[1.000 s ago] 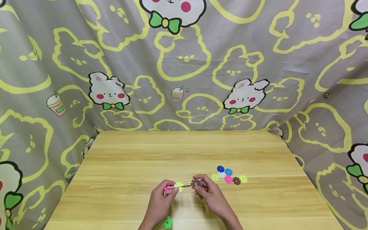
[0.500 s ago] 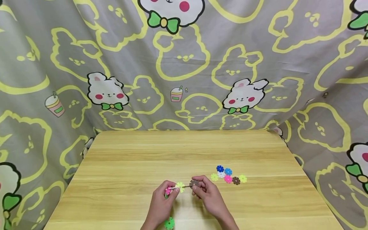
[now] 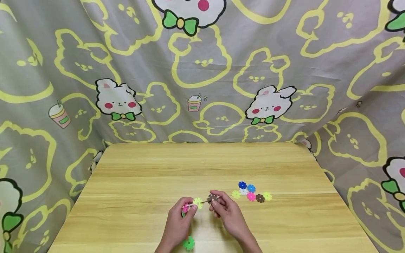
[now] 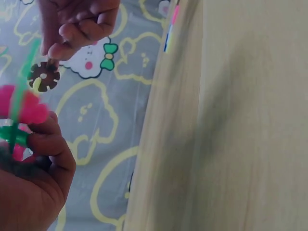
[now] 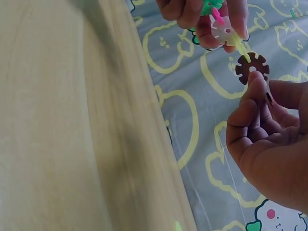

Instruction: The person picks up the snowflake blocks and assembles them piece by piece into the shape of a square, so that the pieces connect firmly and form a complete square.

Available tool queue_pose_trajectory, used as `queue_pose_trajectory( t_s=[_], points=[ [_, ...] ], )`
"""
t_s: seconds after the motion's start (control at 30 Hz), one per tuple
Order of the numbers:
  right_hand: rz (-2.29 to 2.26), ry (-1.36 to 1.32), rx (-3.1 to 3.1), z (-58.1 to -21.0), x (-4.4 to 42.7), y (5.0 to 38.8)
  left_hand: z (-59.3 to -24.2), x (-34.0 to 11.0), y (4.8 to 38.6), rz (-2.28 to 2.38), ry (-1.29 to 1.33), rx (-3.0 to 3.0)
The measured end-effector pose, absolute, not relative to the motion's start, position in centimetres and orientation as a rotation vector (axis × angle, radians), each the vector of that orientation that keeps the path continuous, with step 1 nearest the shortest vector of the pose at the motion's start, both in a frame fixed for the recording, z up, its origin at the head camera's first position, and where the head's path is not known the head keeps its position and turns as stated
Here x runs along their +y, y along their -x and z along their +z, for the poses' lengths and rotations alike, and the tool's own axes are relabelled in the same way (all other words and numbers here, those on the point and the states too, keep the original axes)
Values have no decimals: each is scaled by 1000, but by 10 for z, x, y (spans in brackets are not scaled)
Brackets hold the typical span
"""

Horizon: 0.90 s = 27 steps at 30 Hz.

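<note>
A chain of plastic snowflake discs runs between both hands above the table. My left hand (image 3: pixel 178 219) pinches it by a white disc (image 5: pixel 223 33), between a pink disc (image 4: pixel 24 105) and a yellow disc (image 3: pixel 198 203). Beyond the yellow one, a brown disc (image 5: pixel 252 68) is joined on; the head view sees it edge-on. Thumb and fingers of my right hand (image 3: pixel 232 217) pinch a second brown disc (image 3: pixel 212 199), which meets the first. How deep their slots sit cannot be told. Below my left hand hangs a green disc (image 3: pixel 189 243), at the chain's lower end.
Loose discs lie grouped to the right of my right hand: dark blue (image 3: pixel 242 185), light blue (image 3: pixel 251 188), white (image 3: pixel 243 192), pink (image 3: pixel 251 196), brown (image 3: pixel 260 198) and two yellow ones. A patterned curtain (image 3: pixel 215 77) surrounds the wooden table (image 3: pixel 142 168).
My right hand has shifted slightly left and up with its brown disc, nearer my left hand. The hanging green disc has swung a little to the right. Loose discs stay put.
</note>
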State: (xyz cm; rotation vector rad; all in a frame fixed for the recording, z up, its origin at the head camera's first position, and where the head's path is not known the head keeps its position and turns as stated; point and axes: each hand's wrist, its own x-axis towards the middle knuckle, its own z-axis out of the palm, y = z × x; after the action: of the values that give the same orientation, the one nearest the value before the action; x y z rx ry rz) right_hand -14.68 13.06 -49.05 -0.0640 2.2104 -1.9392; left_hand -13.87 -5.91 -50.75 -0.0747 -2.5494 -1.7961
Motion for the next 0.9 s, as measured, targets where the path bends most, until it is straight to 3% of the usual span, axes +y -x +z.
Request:
queue_pose_trajectory(
  t_s=[0.6, 0.9],
  points=[
    [-2050, 19, 2218, -474, 135, 156, -505, -63, 136, -2006, 284, -2471],
    [-1760, 356, 2401, -471, 126, 154, -506, -53, 136, -1853, 366, -2534]
  ],
)
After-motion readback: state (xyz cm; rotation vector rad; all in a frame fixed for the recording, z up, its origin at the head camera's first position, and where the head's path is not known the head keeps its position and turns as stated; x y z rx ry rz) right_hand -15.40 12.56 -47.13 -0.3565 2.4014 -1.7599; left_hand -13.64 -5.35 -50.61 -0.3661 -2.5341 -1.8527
